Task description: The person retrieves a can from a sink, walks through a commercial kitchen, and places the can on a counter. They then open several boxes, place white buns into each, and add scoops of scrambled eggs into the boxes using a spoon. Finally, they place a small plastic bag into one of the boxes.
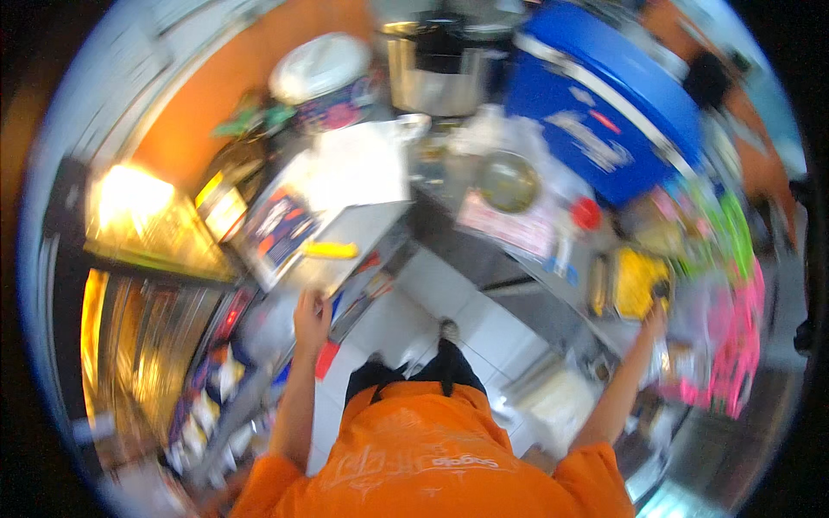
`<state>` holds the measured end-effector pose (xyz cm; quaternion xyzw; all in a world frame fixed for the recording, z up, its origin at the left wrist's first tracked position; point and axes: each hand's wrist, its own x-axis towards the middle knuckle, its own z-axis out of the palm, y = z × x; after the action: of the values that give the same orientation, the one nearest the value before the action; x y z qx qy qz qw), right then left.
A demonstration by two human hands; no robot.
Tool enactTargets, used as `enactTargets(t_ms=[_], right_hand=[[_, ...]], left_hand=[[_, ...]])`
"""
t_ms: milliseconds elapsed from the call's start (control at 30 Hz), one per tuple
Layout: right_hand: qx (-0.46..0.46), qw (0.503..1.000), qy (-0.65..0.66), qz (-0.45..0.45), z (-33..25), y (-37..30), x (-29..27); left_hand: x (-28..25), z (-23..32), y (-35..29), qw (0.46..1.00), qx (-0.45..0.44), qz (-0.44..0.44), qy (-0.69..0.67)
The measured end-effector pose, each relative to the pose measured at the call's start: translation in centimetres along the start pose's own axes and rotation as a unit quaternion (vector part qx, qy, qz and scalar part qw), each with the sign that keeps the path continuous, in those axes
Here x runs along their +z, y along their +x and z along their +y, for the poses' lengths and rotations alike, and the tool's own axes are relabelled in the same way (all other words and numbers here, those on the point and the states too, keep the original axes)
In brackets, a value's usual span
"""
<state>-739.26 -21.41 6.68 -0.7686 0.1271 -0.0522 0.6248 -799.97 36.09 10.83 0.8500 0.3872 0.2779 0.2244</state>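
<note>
My left hand (311,321) is at the near edge of a metal work surface (363,226), its fingers curled together. Whatever they may hold is too blurred to make out. Beyond it on that surface lie a yellow, handle-like object (330,249), a dark printed packet (281,229) and white sheets (367,164). Stretched out to the right, my right hand (658,318) is closed at the near right corner of a yellow, box-like container (637,281). A small dark object (662,288) shows at its fingertips; its kind is unclear.
A lit glass-fronted case (147,211) stands at left. Behind the counter are a white-lidded bucket (319,69), a large metal pot (436,73) and a blue cooler box (604,95). A round clear-topped container (507,182) and a pink basket (743,345) are to the right.
</note>
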Motion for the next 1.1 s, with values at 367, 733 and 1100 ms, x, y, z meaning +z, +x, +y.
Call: enactTargets(t_ms=[367, 733, 1100], right_hand=[[-0.414, 0.832, -0.284, -0.236, -2.0, -27.6, 20.3], [-0.284, 0.722, -0.168, -0.608, -12.4, -45.5, 40.3], [0.061, 0.366, -0.165, -0.914, -14.3, -54.1, 43.5]], left_hand=[[-3.5, -20.7, 23.8, 0.953, -0.126, -0.068, 0.267], [-11.5, -11.3, 23.6, 0.987, -0.113, -0.097, 0.053], [-3.5, 6.7, -5.1, 0.768, -0.378, 0.253, -0.451]])
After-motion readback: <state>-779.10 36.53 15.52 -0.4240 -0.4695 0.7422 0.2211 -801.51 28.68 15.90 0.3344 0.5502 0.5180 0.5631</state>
